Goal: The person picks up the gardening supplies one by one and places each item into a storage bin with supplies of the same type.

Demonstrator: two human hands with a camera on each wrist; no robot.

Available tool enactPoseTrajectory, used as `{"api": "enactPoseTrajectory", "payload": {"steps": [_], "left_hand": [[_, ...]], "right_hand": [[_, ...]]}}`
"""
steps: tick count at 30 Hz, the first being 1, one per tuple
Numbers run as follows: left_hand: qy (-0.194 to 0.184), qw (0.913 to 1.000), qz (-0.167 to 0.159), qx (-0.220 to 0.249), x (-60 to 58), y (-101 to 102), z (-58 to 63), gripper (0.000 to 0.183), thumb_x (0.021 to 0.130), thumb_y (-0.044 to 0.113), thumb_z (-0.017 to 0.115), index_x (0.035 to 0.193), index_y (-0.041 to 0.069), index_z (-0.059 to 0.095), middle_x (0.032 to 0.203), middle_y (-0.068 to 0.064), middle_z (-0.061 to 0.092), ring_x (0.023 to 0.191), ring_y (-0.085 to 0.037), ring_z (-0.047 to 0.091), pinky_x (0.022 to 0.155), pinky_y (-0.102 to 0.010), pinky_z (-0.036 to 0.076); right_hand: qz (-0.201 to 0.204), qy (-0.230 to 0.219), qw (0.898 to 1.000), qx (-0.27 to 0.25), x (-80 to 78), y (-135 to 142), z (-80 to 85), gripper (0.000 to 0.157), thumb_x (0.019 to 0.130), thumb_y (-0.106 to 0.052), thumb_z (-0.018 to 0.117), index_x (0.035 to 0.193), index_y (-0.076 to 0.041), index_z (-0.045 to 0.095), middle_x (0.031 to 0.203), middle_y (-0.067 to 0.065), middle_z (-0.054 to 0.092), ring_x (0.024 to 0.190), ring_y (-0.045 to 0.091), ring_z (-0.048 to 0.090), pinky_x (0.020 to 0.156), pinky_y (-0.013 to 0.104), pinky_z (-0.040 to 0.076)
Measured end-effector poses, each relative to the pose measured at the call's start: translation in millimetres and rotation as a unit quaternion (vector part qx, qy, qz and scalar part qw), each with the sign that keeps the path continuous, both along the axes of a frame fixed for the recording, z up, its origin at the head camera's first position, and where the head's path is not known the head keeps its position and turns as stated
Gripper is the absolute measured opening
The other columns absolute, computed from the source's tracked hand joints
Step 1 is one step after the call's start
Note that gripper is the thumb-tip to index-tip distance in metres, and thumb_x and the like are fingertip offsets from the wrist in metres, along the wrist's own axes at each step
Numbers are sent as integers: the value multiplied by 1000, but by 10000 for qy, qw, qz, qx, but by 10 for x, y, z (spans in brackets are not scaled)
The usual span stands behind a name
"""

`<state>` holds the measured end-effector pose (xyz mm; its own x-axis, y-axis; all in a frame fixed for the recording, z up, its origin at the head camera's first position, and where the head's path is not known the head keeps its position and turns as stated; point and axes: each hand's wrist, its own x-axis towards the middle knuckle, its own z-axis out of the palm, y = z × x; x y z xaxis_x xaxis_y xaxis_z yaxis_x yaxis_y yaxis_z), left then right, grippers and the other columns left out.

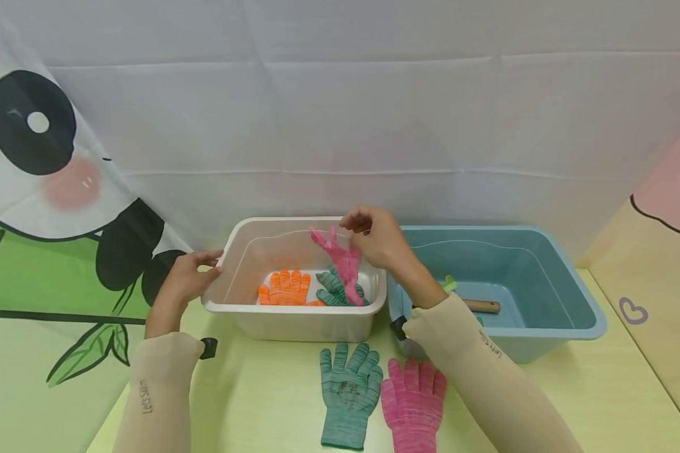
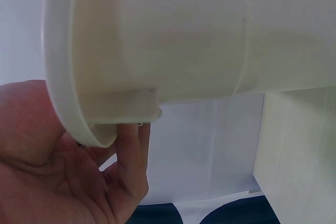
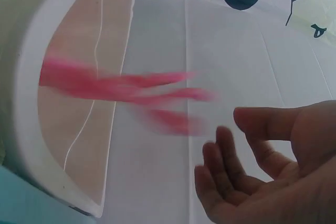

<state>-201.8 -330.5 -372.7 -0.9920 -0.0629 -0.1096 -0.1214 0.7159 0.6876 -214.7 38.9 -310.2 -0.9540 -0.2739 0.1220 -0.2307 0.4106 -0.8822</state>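
Observation:
A pink glove (image 1: pixel 344 261) is in mid-air over the white bin (image 1: pixel 294 319), blurred in the right wrist view. Just above and to the right of it, my right hand (image 1: pixel 376 238) has its fingers loosely bent, and a gap shows between fingertips and glove (image 3: pixel 115 85). My left hand (image 1: pixel 189 277) holds the bin's left end by the rim (image 2: pixel 60 66), fingers hooked under it. Inside the bin lie an orange glove (image 1: pixel 286 289) and a crumpled green glove (image 1: pixel 331 290), the latter partly hidden by the pink one.
Flat on the table in front lie a green glove (image 1: pixel 348 396) and a pink glove (image 1: pixel 412 402). A blue bin (image 1: pixel 583 314) stands at the right, holding a wooden-handled tool (image 1: pixel 483 306), partly hidden by my right arm. A white cloth backdrop (image 1: pixel 374 126) hangs behind both bins.

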Motion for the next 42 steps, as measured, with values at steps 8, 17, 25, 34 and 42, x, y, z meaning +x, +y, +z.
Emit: {"api": "enactPoseTrajectory", "payload": {"steps": [8,17,25,34,42], "left_hand": [[-11,10000,-10,48,-8,-6,-9,55,108,12,56,156,-8,42,147,-38,49,136,-52,46,106,-64,46],[10,10000,-52,27,-3,-14,-12,55,108,13,55,157,-8,41,147,-38,49,135,-53,48,106,-65,47],[-15,10000,7,-15,-2,-12,-11,55,108,14,55,157,-7,41,148,-38,49,133,-53,49,105,-67,47],[61,9999,-59,65,-8,-17,-31,54,108,13,56,157,-8,42,146,-37,50,135,-53,48,105,-65,48],[43,10000,-40,81,-13,-25,-20,54,108,13,56,157,-8,42,147,-37,50,134,-52,48,105,-65,48]], "right_hand": [[22,299,9995,42,74,75,-47,23,100,5,60,120,2,70,126,19,69,124,38,60,109,49,48],[71,616,9980,-94,385,335,-182,16,102,1,65,117,2,69,121,18,71,117,36,65,106,52,50],[46,824,9965,-99,736,555,-327,14,100,2,68,113,-2,71,113,12,72,110,30,68,101,50,53],[87,597,9982,-17,1091,821,-438,14,101,0,69,112,-7,72,109,4,74,103,19,69,94,39,56],[161,265,9991,287,1331,1060,-617,13,100,-6,73,111,-13,72,104,-7,72,99,12,68,89,31,57]]}}
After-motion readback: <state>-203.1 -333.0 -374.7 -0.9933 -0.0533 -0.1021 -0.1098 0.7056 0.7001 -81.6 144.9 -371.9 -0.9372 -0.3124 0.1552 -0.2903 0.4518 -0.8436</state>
